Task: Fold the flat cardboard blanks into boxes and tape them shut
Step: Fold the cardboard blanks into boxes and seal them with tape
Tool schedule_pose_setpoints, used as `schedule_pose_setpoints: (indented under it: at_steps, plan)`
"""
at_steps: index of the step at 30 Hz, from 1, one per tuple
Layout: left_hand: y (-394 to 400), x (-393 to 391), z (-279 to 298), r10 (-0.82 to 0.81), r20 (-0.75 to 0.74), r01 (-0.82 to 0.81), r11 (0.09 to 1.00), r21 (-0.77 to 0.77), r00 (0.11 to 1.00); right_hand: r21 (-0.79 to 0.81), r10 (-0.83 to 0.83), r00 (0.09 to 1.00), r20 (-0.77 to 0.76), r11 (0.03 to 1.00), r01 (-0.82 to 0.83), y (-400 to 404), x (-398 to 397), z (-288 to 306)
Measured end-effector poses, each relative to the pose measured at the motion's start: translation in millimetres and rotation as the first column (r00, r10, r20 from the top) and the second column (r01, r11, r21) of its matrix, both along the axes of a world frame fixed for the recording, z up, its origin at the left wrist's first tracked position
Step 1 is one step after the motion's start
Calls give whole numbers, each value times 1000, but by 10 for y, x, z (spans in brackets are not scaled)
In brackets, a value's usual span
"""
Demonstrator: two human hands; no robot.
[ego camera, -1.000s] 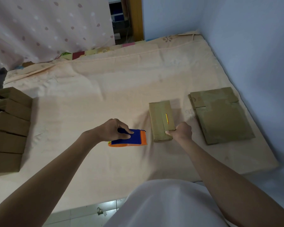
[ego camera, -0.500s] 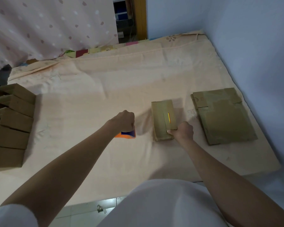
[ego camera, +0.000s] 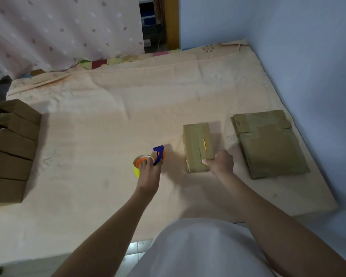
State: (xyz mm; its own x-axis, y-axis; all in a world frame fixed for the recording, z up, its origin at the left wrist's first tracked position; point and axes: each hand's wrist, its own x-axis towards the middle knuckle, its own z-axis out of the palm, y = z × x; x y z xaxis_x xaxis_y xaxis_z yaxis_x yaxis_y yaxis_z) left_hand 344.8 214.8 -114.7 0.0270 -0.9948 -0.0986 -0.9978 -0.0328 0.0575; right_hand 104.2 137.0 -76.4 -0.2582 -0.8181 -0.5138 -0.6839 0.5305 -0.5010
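A small folded cardboard box lies on the mattress right of centre, a yellow strip on its top. My right hand grips its near right corner, thumb on top. My left hand holds a tape dispenser with a blue and orange frame and a yellow roll, standing on the sheet left of the box. A stack of flat cardboard blanks lies to the right of the box.
Several folded boxes stand in a row at the left edge of the mattress. A blue wall rises on the right, a dotted curtain at the back left. The mattress's near edge and a tiled floor lie below.
My left hand has turned the tape dispenser upright, so the yellow roll now shows. My right hand has kept its grip on the box corner.
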Motion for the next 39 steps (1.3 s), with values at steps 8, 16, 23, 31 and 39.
schedule_pose_setpoints:
  at_steps: [8,16,23,31,39]
  plan:
    - [157,-244,-47,173,-118,-129,941,314,978,-20,17,1000,-14,1000,-17,19,-9,9]
    - [-130,-565,178,331,-230,-268,926,265,915,-11,12,1000,-10,1000,-12,5,-11,-45]
    - [-305,-684,128,731,-595,-146,583,799,-335,-3,37,999,-11,999,-37,-6,-10,-11]
    - [-261,-635,3,674,-634,-207,606,768,-381,1,22,1000,-12,1000,-22,-14,-10,12]
    - [-269,-784,-18,685,-686,-436,554,709,-244,5,15,1000,-3,1000,-15,-14,-3,17]
